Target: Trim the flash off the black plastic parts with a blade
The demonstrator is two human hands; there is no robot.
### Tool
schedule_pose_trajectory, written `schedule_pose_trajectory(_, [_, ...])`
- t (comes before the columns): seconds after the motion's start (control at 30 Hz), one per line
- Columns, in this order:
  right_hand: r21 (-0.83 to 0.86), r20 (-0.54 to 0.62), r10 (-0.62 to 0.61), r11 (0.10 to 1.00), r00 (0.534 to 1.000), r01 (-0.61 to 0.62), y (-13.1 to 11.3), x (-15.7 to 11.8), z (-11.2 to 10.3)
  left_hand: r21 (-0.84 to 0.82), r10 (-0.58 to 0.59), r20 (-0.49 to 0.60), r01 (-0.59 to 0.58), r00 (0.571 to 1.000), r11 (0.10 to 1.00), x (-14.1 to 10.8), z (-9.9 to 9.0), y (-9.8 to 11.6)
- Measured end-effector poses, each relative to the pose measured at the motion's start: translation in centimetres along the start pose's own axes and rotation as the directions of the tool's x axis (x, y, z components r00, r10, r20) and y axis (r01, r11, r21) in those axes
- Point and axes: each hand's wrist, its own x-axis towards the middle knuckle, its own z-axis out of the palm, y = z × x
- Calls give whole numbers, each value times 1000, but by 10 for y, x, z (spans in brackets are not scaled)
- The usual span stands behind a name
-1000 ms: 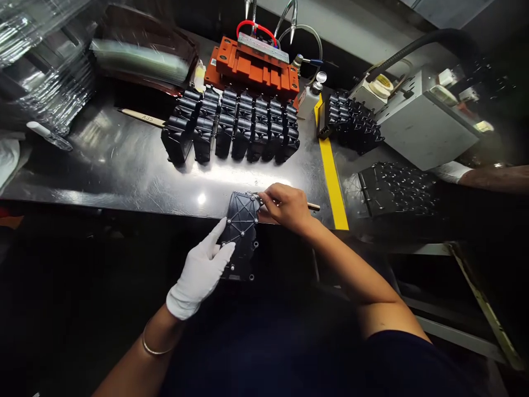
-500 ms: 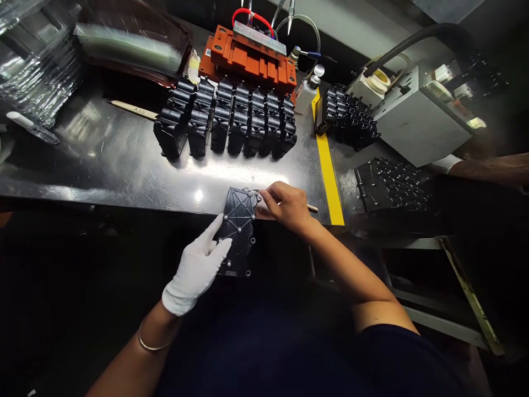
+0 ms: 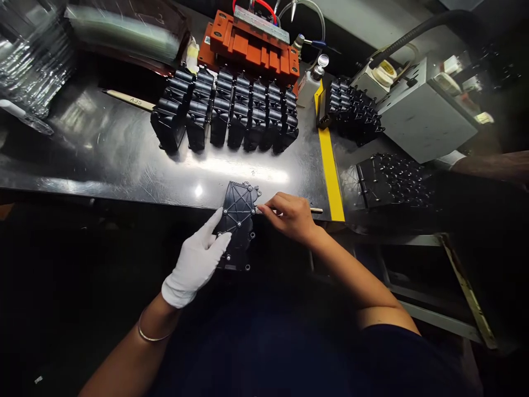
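My left hand (image 3: 194, 262), in a white glove, grips the left side of a flat black plastic part (image 3: 238, 226) with crossed ribs and small round bosses. The part is held at the table's front edge. Bare and closed, my right hand (image 3: 291, 216) pinches a thin tool at the part's right edge. The tool's pale handle (image 3: 316, 210) sticks out to the right behind the fingers. Its tip is too small to make out.
Several black parts (image 3: 221, 113) stand in a row on the metal table (image 3: 124, 160), before an orange fixture (image 3: 252, 49). Right of a yellow strip (image 3: 332, 182) are more black parts (image 3: 372, 179), a grey box (image 3: 430, 110) and another person's gloved hand (image 3: 450, 160).
My right hand has moved slightly down along the part's right edge, and more of the tool's handle shows behind it. The whole view has shifted a little.
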Motion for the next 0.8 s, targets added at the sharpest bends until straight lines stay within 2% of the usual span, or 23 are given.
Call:
schedule_pose_trajectory(0.17, [-29,-17,-4,1000,1000,3,-2,0,-2,11,15,-35,-15,999,1000,-1,2,2])
schedule_pose_trajectory(0.3, [20,32,24,1000,999,-25,-1,-2,-3,14,22,-34,-22,999,1000,1,2,1])
schedule_pose_trajectory(0.6, [52,-50,109,993,993,-107,-1,-12,3,-21,9,0,-9,1000,1000,2,2,-1])
schedule_pose_trajectory(0.8, [81,-47,155,985,987,-151,-3,-16,5,3,16,-12,-16,1000,1000,3,2,1])
